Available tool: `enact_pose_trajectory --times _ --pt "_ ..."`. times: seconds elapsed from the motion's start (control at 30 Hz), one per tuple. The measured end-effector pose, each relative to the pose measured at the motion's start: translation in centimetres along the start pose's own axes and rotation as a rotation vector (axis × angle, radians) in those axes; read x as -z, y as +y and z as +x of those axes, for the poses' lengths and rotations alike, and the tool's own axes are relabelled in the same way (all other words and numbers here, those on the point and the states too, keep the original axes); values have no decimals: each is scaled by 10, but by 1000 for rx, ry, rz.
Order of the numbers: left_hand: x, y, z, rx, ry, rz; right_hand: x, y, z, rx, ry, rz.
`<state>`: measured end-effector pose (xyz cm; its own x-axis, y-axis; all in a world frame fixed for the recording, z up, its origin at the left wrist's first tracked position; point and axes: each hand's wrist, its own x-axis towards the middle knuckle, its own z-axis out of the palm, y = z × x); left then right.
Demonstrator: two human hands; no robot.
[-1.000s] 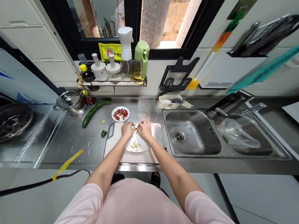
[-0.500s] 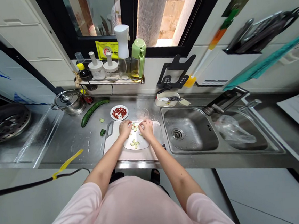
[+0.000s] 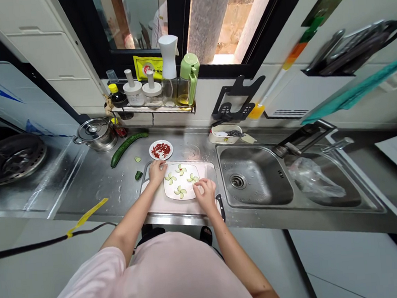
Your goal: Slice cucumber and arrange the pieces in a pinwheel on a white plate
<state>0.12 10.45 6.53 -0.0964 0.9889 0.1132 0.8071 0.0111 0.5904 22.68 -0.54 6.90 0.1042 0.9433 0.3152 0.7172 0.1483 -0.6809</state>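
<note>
A white square plate point(image 3: 172, 196) rests on the pale pink cutting board point(image 3: 158, 208) on the steel counter. Several pinwheels of thin cucumber slices point(image 3: 180, 192) lie on the plate; the top one has a small red spot at its middle. My left hand point(image 3: 157, 172) is beside the plate's upper-left corner, thumb and fingers loosely apart, with nothing visible in it. At the plate's right edge hovers my right hand point(image 3: 206, 194), fingers spread and the tips close to the right pinwheel. Above the board stands a small white dish of chopped red bits point(image 3: 161, 150).
A whole cucumber point(image 3: 127, 149) and a cut cucumber end point(image 3: 138, 175) lie left of the board. A knife point(image 3: 220, 206) sits at the board's right edge, beside the sink point(image 3: 256, 176). A steel pot point(image 3: 96, 135) stands back left, below a shelf of bottles point(image 3: 186, 83).
My hands have moved apart from the top pinwheel: the left went left, the right went right and down. The plate's pinwheels are now uncovered. The view has shifted slightly.
</note>
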Motion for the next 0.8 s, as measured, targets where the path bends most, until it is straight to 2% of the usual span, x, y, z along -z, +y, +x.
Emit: enact_pose_trajectory --times 0.17,0.37,0.5,0.8 --pt "4 -17 19 107 77 35 8 12 -16 -49 -8 -34" --pt "3 -24 43 182 68 77 13 13 -16 -50 -6 -31" --pt "1 -24 56 180 59 134 13 11 -13 -41 1 -26" --pt "-13 -21 88 108 -39 251 18 14 -15 -63 2 -23"
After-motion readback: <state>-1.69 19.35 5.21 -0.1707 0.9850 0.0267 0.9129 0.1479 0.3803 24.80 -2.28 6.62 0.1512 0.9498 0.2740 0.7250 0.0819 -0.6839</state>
